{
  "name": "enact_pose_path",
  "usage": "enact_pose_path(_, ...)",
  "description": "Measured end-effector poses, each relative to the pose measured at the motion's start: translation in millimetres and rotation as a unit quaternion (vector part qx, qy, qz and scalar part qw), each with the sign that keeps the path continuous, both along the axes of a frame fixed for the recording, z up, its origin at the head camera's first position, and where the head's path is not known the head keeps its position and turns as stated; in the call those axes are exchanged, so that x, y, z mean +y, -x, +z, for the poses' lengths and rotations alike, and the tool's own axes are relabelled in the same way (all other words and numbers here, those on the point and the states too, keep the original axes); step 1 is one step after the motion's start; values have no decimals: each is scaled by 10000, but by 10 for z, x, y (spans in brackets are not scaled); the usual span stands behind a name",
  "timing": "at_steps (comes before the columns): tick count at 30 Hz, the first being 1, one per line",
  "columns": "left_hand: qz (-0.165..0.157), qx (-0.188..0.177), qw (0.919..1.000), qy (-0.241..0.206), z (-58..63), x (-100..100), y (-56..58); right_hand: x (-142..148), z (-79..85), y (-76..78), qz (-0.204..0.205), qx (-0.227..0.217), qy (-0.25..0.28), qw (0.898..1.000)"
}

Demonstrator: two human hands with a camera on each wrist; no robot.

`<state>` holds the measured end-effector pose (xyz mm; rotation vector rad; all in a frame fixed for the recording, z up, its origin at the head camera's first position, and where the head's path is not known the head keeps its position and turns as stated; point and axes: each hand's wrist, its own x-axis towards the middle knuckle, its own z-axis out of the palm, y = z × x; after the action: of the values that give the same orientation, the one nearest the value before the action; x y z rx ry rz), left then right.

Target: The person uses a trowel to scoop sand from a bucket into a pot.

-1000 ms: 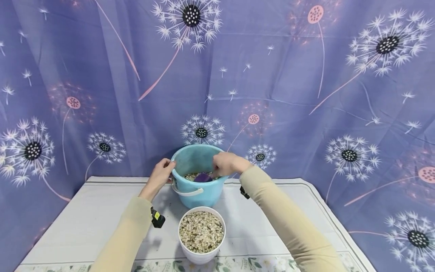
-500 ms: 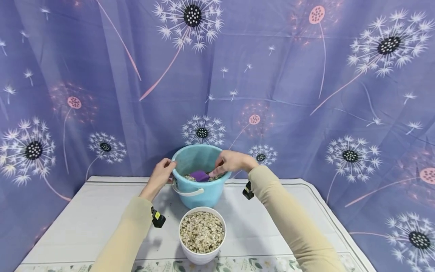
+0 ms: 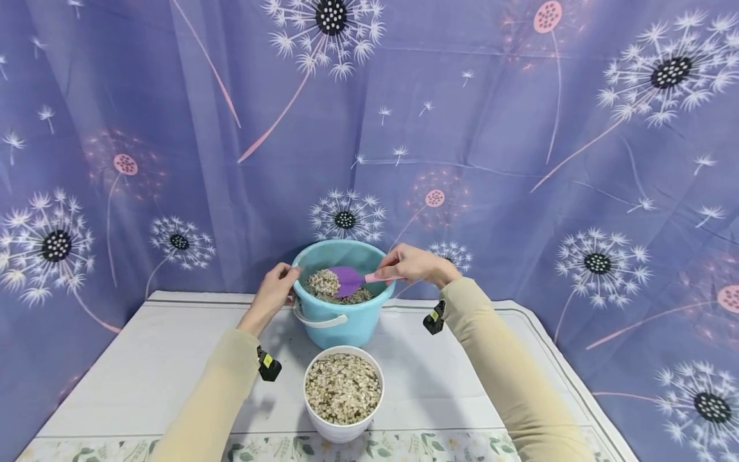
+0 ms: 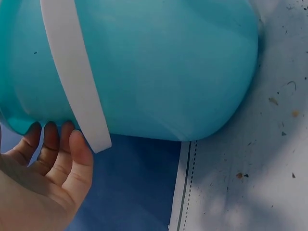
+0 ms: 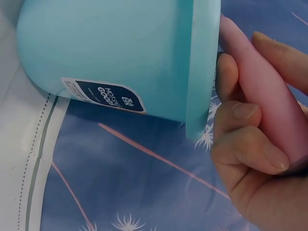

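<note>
A light blue bucket point(image 3: 358, 328) with a white handle point(image 3: 326, 323) stands at the back of the table, partly filled with flaky beige-grey grains. My left hand point(image 3: 270, 295) grips its left rim, thumb over the top and fingers against the outer wall. At the right rim, my right hand point(image 3: 417, 263) holds a small shovel by its pink handle point(image 5: 267, 86). The shovel's purple blade point(image 3: 349, 280) is over the bucket's mouth, with a heap of grains point(image 3: 324, 281) at its left end. Nearer to me is a white pot point(image 3: 342, 432), filled close to the rim with similar grains.
The table has a white cover point(image 3: 173, 366) with a leafy printed band along the front. Small crumbs point(image 4: 273, 101) are scattered beside the bucket. A purple-blue dandelion-print curtain point(image 3: 462, 141) hangs close behind the bucket.
My right hand has raised the shovel from inside the bucket and drawn back to the right, bringing up a heap of grains. My left hand stays on the rim.
</note>
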<state>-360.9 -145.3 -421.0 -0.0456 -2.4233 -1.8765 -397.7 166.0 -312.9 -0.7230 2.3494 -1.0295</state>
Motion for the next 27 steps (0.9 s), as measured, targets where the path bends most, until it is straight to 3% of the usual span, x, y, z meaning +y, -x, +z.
enact_pose_path(8, 98, -4, 9999, 66, 11, -27, -1, 107, 8, -50, -420, -164, 392, 9982)
enact_pose_path(18, 229, -25, 9993, 307, 62, -49, -75, 213, 68, -167, -669, 65, 471, 9966)
enact_pose_path(23, 495, 254, 9965, 630, 79, -107, -182, 305, 140, -276, -736, 55, 468, 9962)
enact_pose_path(27, 646, 655, 9936, 651, 37, -133, -383, 403, 177, -419, -649, 292, 419, 9966)
